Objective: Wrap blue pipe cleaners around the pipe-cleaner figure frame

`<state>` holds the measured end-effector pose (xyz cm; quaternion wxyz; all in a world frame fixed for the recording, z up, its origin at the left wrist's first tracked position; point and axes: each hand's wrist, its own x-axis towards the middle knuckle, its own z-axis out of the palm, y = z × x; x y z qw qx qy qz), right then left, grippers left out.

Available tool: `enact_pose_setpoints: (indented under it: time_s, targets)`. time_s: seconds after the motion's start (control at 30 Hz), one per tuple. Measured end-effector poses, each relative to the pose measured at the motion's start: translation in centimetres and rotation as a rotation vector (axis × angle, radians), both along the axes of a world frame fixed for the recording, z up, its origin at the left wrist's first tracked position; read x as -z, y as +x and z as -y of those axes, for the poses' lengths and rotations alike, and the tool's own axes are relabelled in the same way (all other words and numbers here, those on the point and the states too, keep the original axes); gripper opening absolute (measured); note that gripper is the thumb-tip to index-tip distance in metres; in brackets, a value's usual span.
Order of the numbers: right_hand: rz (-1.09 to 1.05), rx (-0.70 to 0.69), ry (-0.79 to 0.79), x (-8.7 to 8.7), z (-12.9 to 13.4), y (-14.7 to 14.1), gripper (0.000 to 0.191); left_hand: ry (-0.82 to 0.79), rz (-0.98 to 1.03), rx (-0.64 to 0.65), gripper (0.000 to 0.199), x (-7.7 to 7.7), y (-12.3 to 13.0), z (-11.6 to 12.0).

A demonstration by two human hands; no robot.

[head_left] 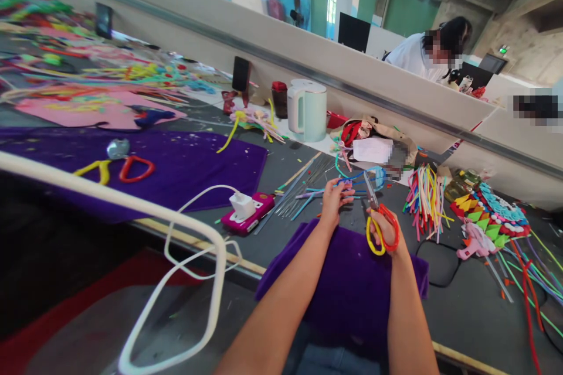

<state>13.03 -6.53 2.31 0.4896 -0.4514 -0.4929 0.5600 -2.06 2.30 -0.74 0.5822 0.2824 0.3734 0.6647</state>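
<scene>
My right hand (385, 227) is closed round a pair of scissors (373, 200) with one red and one yellow handle loop. Their blades point up and away, close to a blue pipe cleaner (357, 176) with a looped, mesh-like end. The fingers of my left hand (335, 201) are pinched together at the near end of that pipe cleaner, where a small lilac piece also shows; exactly how they grip is hard to make out. Both forearms reach over a folded purple towel (343, 281) at the table's edge.
Left of my hands lie thin wires (295, 194) and a magenta power strip (253, 217) with a white plug. A kettle (310, 110) stands behind. Pipe-cleaner bundles (426, 202) lie to the right. A white tubular frame (176, 211) crosses the left foreground. Beyond the partition (281, 50) sits a person.
</scene>
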Motion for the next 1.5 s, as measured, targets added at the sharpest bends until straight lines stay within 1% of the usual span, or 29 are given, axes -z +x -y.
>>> enact_pose_setpoints:
  time_s: [0.07,0.2,0.3,0.37,0.4,0.43,0.47,0.53,0.63,0.7,0.77,0.87,0.93,0.97,1.03,1.1,1.17,1.23,1.27,1.3,1.33,1.37,1.43,1.47,1.5]
  targets:
    - [-0.002,-0.036,-0.021,0.1,0.0,0.4,0.031,0.035,0.051,-0.039,0.026,-0.1,-0.3,0.0]
    - [-0.054,-0.117,-0.111,0.1,0.2,0.7,0.040,0.120,0.133,-0.064,0.026,-0.4,-0.7,0.1]
    - [-0.118,-0.231,-0.072,-0.4,0.9,1.1,0.049,0.173,0.192,-0.069,0.028,-0.5,-1.1,0.1]
    - [-0.099,-0.279,-0.049,-0.9,1.3,1.7,0.050,0.170,0.243,-0.105,0.028,-0.4,-1.4,-0.1]
    - [-0.064,-0.274,-0.040,-1.1,1.4,2.1,0.047,0.158,0.270,-0.123,0.027,-0.3,-1.6,-0.1]
    - [-0.015,-0.247,-0.027,-1.2,1.4,2.6,0.045,0.143,0.295,-0.137,0.026,-0.3,-1.7,-0.2]
    - [0.043,-0.192,-0.005,-1.2,1.3,3.1,0.043,0.127,0.314,-0.146,0.024,-0.2,-1.8,-0.3]
    - [0.155,0.004,0.076,-0.8,0.7,4.1,0.043,0.106,0.330,-0.156,0.021,-0.1,-1.9,-0.5]
    - [0.329,0.359,0.192,0.6,-0.7,5.3,0.048,0.093,0.313,-0.174,0.019,-0.2,-1.9,-0.4]
    - [0.539,0.489,0.202,1.4,-1.4,5.6,0.047,0.093,0.295,-0.169,0.018,-0.5,-1.8,-0.2]
    - [0.820,0.539,0.170,1.9,-1.6,5.5,0.046,0.098,0.294,-0.138,0.016,-0.8,-1.7,0.0]
    - [1.189,0.537,0.135,2.5,-1.5,4.6,0.055,0.133,0.327,-0.030,0.010,-1.4,-1.5,0.6]
    - [1.327,0.497,0.128,2.8,-1.4,3.9,0.059,0.152,0.363,0.073,0.007,-1.8,-1.4,1.0]
    - [1.365,0.473,0.133,3.0,-1.4,3.6,0.058,0.154,0.383,0.124,0.006,-1.9,-1.3,1.2]
    - [1.399,0.439,0.162,3.2,-1.4,3.2,0.049,0.142,0.416,0.208,0.004,-2.2,-1.2,1.5]
    - [1.382,0.437,0.186,3.0,-1.3,3.1,0.036,0.128,0.439,0.262,0.002,-2.4,-1.1,1.8]
    - [1.313,0.496,0.203,2.5,-1.2,3.3,0.029,0.123,0.464,0.295,0.002,-2.5,-1.0,2.0]
    - [1.184,0.592,0.219,1.8,-1.0,3.4,0.034,0.122,0.479,0.309,0.003,-2.6,-0.9,2.1]
    - [1.088,0.613,0.216,1.5,-0.9,3.3,0.038,0.122,0.481,0.310,0.003,-2.6,-0.9,2.2]
    - [0.966,0.600,0.199,1.2,-0.9,3.2,0.042,0.123,0.480,0.310,0.003,-2.6,-0.8,2.2]
    - [0.820,0.549,0.167,1.0,-0.8,3.0,0.047,0.123,0.474,0.307,0.003,-2.6,-0.8,2.1]
    - [0.661,0.468,0.125,0.9,-0.7,2.8,0.050,0.122,0.463,0.300,0.003,-2.5,-0.8,2.1]
    - [0.365,0.295,0.052,0.9,-0.8,2.4,0.049,0.112,0.408,0.286,0.005,-2.4,-0.6,1.9]
    - [0.256,0.251,0.034,1.0,-0.8,2.2,0.047,0.103,0.366,0.276,0.009,-2.2,-0.5,1.8]
    - [0.185,0.249,0.031,1.1,-0.9,2.2,0.044,0.095,0.321,0.265,0.014,-2.1,-0.4,1.6]
